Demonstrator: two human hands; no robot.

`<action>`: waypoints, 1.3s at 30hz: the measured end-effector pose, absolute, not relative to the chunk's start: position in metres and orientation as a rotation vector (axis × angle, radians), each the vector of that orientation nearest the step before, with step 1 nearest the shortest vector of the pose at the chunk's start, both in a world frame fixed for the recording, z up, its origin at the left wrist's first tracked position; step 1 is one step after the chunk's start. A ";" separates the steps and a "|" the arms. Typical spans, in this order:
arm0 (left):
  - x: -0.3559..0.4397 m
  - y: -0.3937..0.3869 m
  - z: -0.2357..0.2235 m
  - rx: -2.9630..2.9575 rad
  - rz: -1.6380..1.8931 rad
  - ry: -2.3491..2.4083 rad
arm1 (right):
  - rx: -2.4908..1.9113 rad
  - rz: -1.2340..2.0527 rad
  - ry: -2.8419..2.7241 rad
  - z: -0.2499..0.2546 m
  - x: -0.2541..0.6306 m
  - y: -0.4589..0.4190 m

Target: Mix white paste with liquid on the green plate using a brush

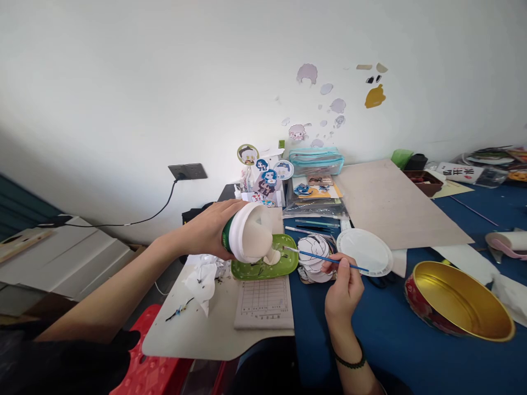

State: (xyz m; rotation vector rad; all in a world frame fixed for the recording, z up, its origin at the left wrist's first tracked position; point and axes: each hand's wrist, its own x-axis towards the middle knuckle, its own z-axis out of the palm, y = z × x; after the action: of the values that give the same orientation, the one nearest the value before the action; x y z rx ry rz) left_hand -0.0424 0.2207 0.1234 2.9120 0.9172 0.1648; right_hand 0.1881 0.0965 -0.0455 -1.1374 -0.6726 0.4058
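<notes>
My left hand (216, 227) is wrapped round a white tub (237, 233) with a green outside, tipped over to the right. Thick cream-white stuff (272, 255) runs from its mouth onto a green tray (288, 264) below. Between the fingers of my right hand (343, 285) is a blue-handled paintbrush (315, 255), its tip pointing left over the tray's right edge. Under the brush lies a pile of white paper cutouts (313, 245) with black line drawings. Behind my right hand a round white lid (366, 252) rests on the blue table.
A form pad (263, 307) lies in front of the tray, with crumpled tissue (203, 282) to its left. A gold-lined tin (457, 299) stands at right. Behind are a large board (403, 203), a clear pencil case (315, 163) and a sticker-covered box (265, 178).
</notes>
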 end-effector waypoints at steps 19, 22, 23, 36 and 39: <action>-0.048 0.214 0.126 2.874 0.156 0.926 | -1.152 0.386 -0.683 -0.046 0.188 0.097; -0.049 0.214 0.125 2.872 0.171 0.932 | -1.152 0.399 -0.717 -0.046 0.187 0.098; -0.050 0.214 0.125 2.871 0.175 0.934 | -1.147 0.410 -0.730 -0.045 0.186 0.098; -0.065 0.207 0.126 2.823 0.380 0.983 | -1.117 0.416 -0.945 0.001 0.167 0.126; -0.068 0.206 0.125 2.802 0.417 1.024 | -1.115 0.377 -1.020 0.009 0.164 0.127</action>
State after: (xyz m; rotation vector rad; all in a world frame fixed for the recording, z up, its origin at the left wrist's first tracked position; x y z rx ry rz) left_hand -0.0682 0.2063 0.1254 2.8020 1.0240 0.4171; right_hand 0.1643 0.1271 0.0092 -1.1152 -1.0202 0.3769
